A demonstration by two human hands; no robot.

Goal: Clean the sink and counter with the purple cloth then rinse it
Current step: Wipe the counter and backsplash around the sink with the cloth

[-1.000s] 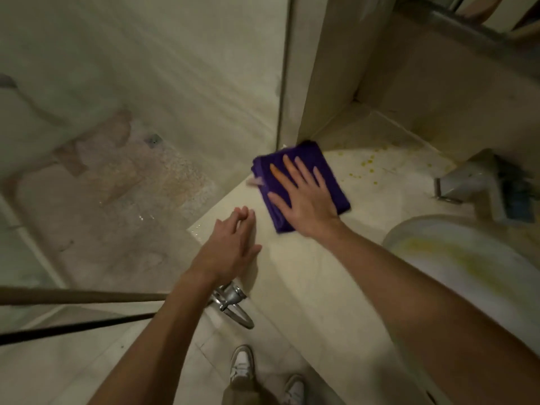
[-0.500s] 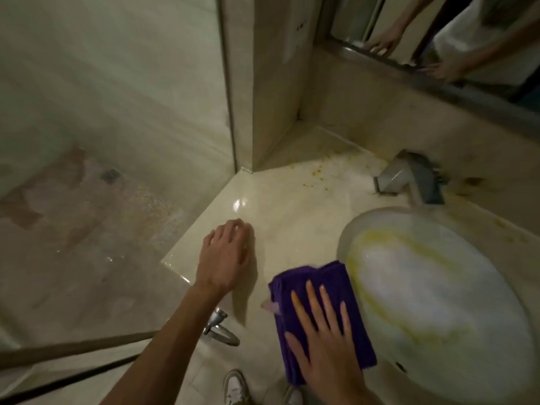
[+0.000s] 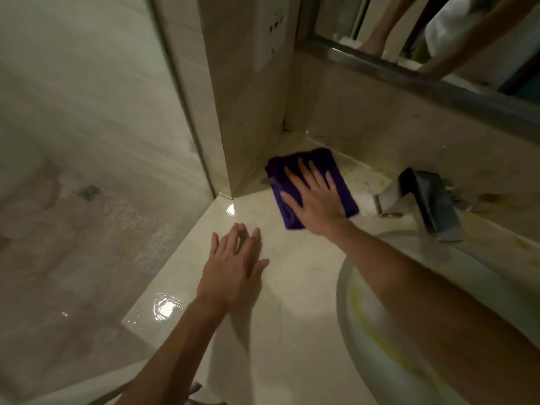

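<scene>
Purple cloth (image 3: pixel 314 185) lies folded flat on the counter (image 3: pixel 292 317), just left of the faucet (image 3: pixel 420 200) and close to the wall corner behind it. Your right hand (image 3: pixel 315 203) presses on it with fingers spread, palm down, not pinching. Your left hand (image 3: pixel 233 264) rests open on the counter, nearer you than the faucet, holding nothing. Expect the cloth to be soft, light and limp, likely damp, sliding easily on the glossy wet stone. To lift it, pinch a folded edge; yellow stains remain around the faucet and in the sink (image 3: pixel 365 331).
</scene>
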